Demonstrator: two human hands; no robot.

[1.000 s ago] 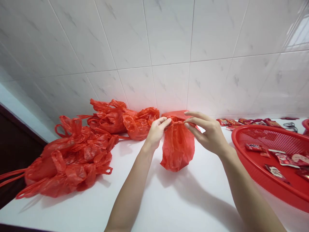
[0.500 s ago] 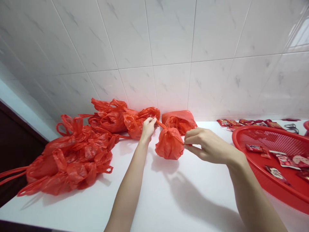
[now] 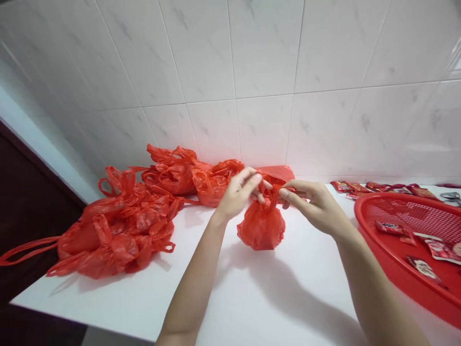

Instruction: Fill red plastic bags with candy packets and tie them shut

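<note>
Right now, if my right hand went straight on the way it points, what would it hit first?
Your right hand would most likely meet the gathered top of the small red bag, right at its fingertips, then perhaps your left hand; depth is unclear here.

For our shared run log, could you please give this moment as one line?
left hand: at neck of red bag | right hand: pinching its top | left: bag pile | right: basket holding packets
</note>
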